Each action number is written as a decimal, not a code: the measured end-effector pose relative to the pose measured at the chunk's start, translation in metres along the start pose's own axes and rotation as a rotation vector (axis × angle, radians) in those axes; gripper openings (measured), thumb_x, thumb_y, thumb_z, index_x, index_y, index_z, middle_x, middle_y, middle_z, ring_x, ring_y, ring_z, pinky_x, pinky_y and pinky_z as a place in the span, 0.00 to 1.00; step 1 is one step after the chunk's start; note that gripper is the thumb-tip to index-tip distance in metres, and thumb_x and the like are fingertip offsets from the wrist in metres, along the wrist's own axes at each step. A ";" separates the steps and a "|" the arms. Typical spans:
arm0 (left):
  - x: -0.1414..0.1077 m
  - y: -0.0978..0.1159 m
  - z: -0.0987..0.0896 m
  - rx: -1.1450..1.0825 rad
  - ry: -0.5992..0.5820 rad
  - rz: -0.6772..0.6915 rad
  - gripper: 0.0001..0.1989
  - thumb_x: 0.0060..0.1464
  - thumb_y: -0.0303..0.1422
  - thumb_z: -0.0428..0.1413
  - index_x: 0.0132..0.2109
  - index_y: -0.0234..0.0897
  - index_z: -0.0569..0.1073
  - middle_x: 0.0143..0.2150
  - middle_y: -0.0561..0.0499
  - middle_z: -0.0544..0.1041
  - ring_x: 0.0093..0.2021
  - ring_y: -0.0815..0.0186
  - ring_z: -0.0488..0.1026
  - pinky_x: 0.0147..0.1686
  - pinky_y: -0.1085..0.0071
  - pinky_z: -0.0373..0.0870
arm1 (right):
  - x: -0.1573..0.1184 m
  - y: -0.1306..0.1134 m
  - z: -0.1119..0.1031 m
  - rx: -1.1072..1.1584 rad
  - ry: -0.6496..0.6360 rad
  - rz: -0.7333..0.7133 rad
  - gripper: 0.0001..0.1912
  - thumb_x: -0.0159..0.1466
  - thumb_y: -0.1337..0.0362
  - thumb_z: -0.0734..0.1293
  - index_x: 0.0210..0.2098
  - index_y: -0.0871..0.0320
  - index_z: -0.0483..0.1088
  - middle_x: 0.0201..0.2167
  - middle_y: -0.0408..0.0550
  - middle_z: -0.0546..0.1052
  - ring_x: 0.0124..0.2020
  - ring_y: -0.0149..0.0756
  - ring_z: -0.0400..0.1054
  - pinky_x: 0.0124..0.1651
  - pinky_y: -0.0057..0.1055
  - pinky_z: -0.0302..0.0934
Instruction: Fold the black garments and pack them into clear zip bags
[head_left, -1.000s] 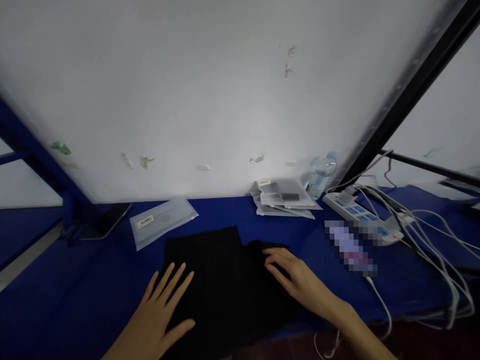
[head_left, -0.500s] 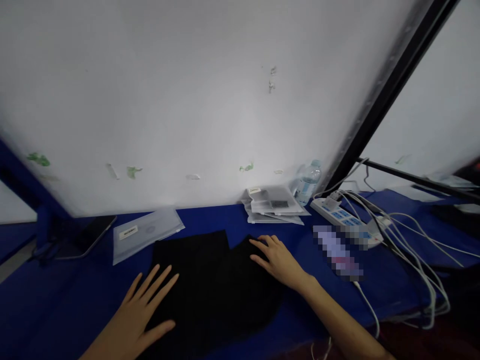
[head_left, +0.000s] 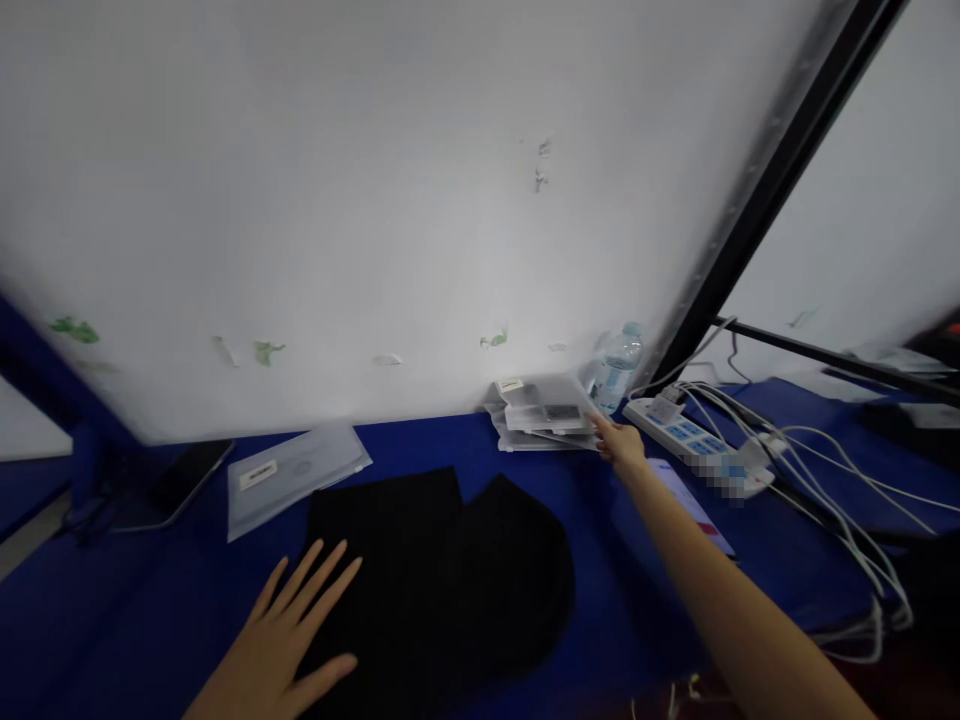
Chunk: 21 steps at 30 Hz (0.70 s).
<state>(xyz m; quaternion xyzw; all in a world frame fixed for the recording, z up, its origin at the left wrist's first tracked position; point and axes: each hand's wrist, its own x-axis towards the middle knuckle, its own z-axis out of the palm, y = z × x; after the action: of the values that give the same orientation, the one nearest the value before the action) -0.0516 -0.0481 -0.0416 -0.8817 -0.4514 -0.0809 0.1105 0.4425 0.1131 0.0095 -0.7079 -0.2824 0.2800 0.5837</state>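
Observation:
A folded black garment (head_left: 442, 580) lies on the blue table; its exact kind cannot be made out. My left hand (head_left: 289, 640) rests flat on its left edge, fingers spread and holding nothing. My right hand (head_left: 622, 445) is stretched out to the back right, at a stack of clear plastic zip bags (head_left: 536, 405). Its fingers are closed on the right corner of a bag, and the thumb is hidden. Another labelled zip bag (head_left: 300, 470) lies behind the garment on the left.
A water bottle (head_left: 619, 365) stands behind the bag stack by the wall. On the right are a power strip (head_left: 690, 435) with white cables and a phone (head_left: 686, 500) under my forearm. A dark tablet or phone (head_left: 187, 480) lies at the left.
My right hand has left the garment and moved right and away from me to the zip bag stack. The left hand stays on the garment.

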 end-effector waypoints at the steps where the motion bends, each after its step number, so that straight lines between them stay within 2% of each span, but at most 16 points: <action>1: 0.000 0.001 -0.002 -0.007 -0.014 -0.007 0.36 0.60 0.50 0.49 0.70 0.50 0.44 0.69 0.51 0.54 0.66 0.50 0.56 0.59 0.48 0.60 | -0.004 -0.001 0.001 0.035 -0.028 0.022 0.14 0.62 0.60 0.68 0.43 0.62 0.70 0.41 0.50 0.75 0.39 0.38 0.72 0.40 0.38 0.69; 3: -0.001 0.002 -0.005 -0.028 -0.043 -0.027 0.36 0.61 0.49 0.49 0.70 0.49 0.43 0.70 0.50 0.53 0.67 0.50 0.54 0.60 0.46 0.58 | -0.015 -0.005 0.004 0.135 -0.095 0.043 0.09 0.58 0.62 0.71 0.32 0.62 0.70 0.31 0.46 0.75 0.32 0.35 0.73 0.34 0.32 0.70; 5: -0.002 0.004 -0.008 -0.059 -0.053 -0.051 0.36 0.62 0.48 0.48 0.70 0.48 0.42 0.70 0.49 0.52 0.68 0.50 0.52 0.61 0.44 0.55 | -0.029 -0.010 0.006 0.256 -0.171 0.020 0.10 0.55 0.62 0.72 0.26 0.59 0.68 0.27 0.43 0.74 0.29 0.33 0.74 0.34 0.29 0.71; 7: 0.000 0.008 -0.014 -0.098 -0.014 -0.097 0.36 0.63 0.45 0.48 0.70 0.46 0.41 0.70 0.48 0.54 0.68 0.51 0.51 0.62 0.44 0.53 | -0.047 -0.017 0.008 0.366 -0.235 -0.016 0.11 0.54 0.61 0.73 0.26 0.57 0.67 0.28 0.41 0.75 0.31 0.32 0.74 0.38 0.28 0.72; 10: 0.014 0.022 -0.031 -0.130 0.114 -0.158 0.36 0.64 0.42 0.48 0.70 0.42 0.39 0.69 0.45 0.57 0.68 0.53 0.51 0.63 0.46 0.53 | -0.085 -0.029 0.012 0.521 -0.317 -0.059 0.11 0.51 0.59 0.74 0.27 0.56 0.69 0.30 0.39 0.77 0.35 0.30 0.74 0.43 0.28 0.72; 14: 0.046 0.049 -0.068 -0.125 0.335 -0.152 0.40 0.61 0.44 0.51 0.70 0.37 0.39 0.68 0.41 0.57 0.68 0.51 0.50 0.64 0.45 0.49 | -0.161 -0.041 0.026 0.669 -0.531 -0.056 0.12 0.53 0.60 0.74 0.35 0.54 0.72 0.41 0.42 0.79 0.37 0.31 0.75 0.45 0.31 0.72; 16: 0.058 0.058 -0.083 -0.122 0.419 -0.125 0.38 0.61 0.41 0.53 0.70 0.36 0.43 0.67 0.40 0.60 0.68 0.50 0.51 0.64 0.44 0.49 | -0.200 -0.039 0.033 0.606 -0.657 -0.011 0.14 0.57 0.57 0.71 0.41 0.54 0.72 0.44 0.46 0.78 0.39 0.34 0.75 0.46 0.34 0.72; 18: 0.061 0.059 -0.089 -0.139 0.468 -0.081 0.29 0.63 0.32 0.51 0.68 0.38 0.53 0.63 0.43 0.67 0.65 0.53 0.58 0.64 0.47 0.53 | -0.230 -0.033 0.037 0.533 -0.783 0.011 0.16 0.60 0.55 0.69 0.45 0.55 0.72 0.44 0.50 0.78 0.41 0.38 0.76 0.47 0.38 0.71; 20: 0.057 0.055 -0.086 -0.194 0.484 -0.051 0.20 0.64 0.25 0.48 0.62 0.40 0.64 0.55 0.48 0.75 0.58 0.60 0.69 0.61 0.54 0.61 | -0.245 -0.024 0.037 0.434 -0.866 -0.027 0.15 0.62 0.53 0.67 0.41 0.57 0.72 0.43 0.52 0.78 0.41 0.41 0.76 0.45 0.39 0.72; 21: 0.053 0.051 -0.083 -0.233 0.488 -0.055 0.18 0.64 0.25 0.48 0.58 0.41 0.67 0.51 0.50 0.78 0.54 0.62 0.73 0.59 0.58 0.65 | -0.247 -0.019 0.035 0.377 -0.857 -0.086 0.15 0.61 0.52 0.67 0.40 0.58 0.72 0.42 0.52 0.78 0.40 0.41 0.76 0.42 0.38 0.72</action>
<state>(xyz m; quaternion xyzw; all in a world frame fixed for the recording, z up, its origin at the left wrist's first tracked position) 0.0173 -0.0583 0.0445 -0.8302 -0.4230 -0.3457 0.1115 0.2464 -0.0402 0.0389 -0.3977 -0.4712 0.5689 0.5442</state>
